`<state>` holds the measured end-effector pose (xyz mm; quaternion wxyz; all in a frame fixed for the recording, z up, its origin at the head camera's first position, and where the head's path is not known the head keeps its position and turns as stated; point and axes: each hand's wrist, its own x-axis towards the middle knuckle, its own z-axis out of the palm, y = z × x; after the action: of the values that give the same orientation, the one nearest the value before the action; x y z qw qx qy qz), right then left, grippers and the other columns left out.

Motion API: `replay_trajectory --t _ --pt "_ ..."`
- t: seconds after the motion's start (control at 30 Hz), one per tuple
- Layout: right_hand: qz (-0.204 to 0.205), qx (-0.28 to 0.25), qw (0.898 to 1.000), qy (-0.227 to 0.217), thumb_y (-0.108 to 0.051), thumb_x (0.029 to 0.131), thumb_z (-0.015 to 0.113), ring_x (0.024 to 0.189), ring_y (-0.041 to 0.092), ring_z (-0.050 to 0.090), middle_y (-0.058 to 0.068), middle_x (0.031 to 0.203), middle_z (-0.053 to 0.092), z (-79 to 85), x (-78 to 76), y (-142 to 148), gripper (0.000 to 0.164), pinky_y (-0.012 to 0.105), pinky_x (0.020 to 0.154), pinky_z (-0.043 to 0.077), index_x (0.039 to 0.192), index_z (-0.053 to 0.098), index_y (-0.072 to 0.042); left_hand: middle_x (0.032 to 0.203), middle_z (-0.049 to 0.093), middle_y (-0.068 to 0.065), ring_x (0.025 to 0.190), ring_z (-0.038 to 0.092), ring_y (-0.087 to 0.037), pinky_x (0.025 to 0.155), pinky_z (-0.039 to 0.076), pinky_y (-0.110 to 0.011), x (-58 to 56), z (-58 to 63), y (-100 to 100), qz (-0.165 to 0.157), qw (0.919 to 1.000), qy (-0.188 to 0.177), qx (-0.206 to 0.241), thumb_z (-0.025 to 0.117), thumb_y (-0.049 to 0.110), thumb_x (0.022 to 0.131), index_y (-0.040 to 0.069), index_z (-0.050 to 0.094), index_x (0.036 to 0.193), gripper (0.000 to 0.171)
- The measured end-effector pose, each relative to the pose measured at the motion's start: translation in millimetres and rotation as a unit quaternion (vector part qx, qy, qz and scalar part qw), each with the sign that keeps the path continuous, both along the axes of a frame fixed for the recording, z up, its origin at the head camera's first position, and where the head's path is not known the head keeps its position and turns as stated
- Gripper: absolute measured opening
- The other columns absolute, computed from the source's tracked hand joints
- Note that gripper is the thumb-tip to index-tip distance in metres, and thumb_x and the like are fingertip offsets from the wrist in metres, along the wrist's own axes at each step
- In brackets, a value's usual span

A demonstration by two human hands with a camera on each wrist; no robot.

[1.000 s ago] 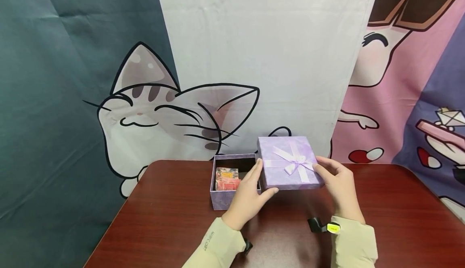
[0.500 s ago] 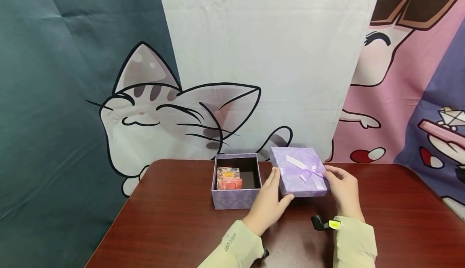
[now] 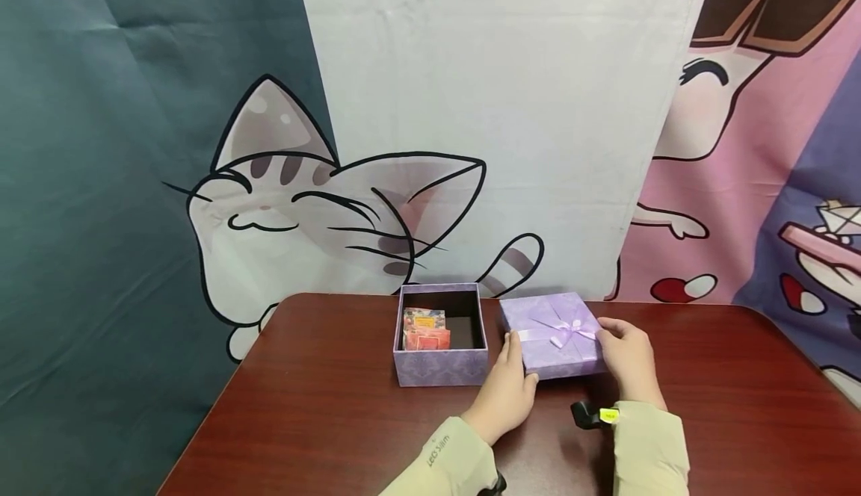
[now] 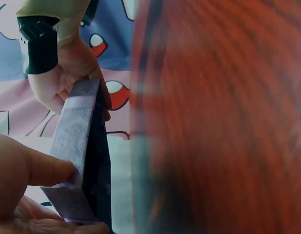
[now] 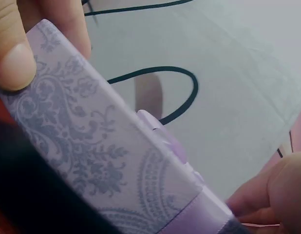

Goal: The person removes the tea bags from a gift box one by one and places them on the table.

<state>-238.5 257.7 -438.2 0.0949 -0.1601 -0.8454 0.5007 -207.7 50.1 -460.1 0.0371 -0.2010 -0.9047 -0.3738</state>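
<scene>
Between both hands is a purple box lid [image 3: 551, 332] with a pale ribbon and bow on top. My left hand [image 3: 504, 391] grips its near left corner, the thumb pressing on the front side [image 4: 67, 141] and the fingers along the left side. On the right edge, by the ribbon, my right hand [image 3: 631, 358] holds the lid between thumb and fingers. In the left wrist view the lid's dark underside shows, and the lid is held over the table. Left of it stands the matching purple box [image 3: 440, 369], uncovered, with a red packet [image 3: 427, 340] and a floral packet [image 3: 424, 318] inside.
A reddish-brown wooden table [image 3: 303, 406] carries the box near its far edge. Behind it hangs a cloth backdrop [image 3: 525, 107] printed with a cartoon cat and figures. A black wrist camera [image 3: 587, 414] sits by the right sleeve.
Both hands have brought the lid down and to the right, away from the box. More of the box's inside now shows. The box and its packets have stayed in place.
</scene>
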Motion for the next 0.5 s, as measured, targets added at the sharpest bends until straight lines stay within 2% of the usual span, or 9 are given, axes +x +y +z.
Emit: replay_trajectory --t 0.17,0.4,0.5 --pt "0.025 0.014 1.000 -0.009 -0.009 0.101 0.044 0.127 0.048 0.046 0.038 0.139 0.049 -3.9 -1.9 -2 0.041 0.061 0.108 0.037 0.134 0.055 0.013 0.156 0.029 -0.036 0.137 0.047 -0.040 0.111 0.044 -0.042 1.3 -5.9 2 0.005 0.9999 -0.015 -0.001 0.059 0.009 0.100 -0.014 0.024 0.154 0.068" --pt "0.032 0.024 0.999 -0.010 -0.005 0.098 0.043 0.131 0.049 0.043 0.039 0.141 0.047 -10.1 -6.0 -2 0.044 0.060 0.110 0.035 0.136 0.053 0.015 0.155 0.032 -0.036 0.130 0.054 -0.040 0.101 0.052 -0.041 -2.2 -6.9 6 0.012 0.9997 -0.005 -0.023 0.058 0.006 0.099 -0.013 0.029 0.152 0.063" --pt "0.032 0.025 0.999 -0.005 -0.004 0.097 0.043 0.132 0.048 0.044 0.039 0.140 0.047 -14.2 -7.3 -2 0.044 0.059 0.110 0.035 0.136 0.053 0.015 0.154 0.033 -0.036 0.130 0.055 -0.040 0.102 0.051 -0.040 -5.1 -7.2 8 0.013 0.9996 0.000 -0.024 0.057 0.003 0.097 -0.014 0.031 0.151 0.062"
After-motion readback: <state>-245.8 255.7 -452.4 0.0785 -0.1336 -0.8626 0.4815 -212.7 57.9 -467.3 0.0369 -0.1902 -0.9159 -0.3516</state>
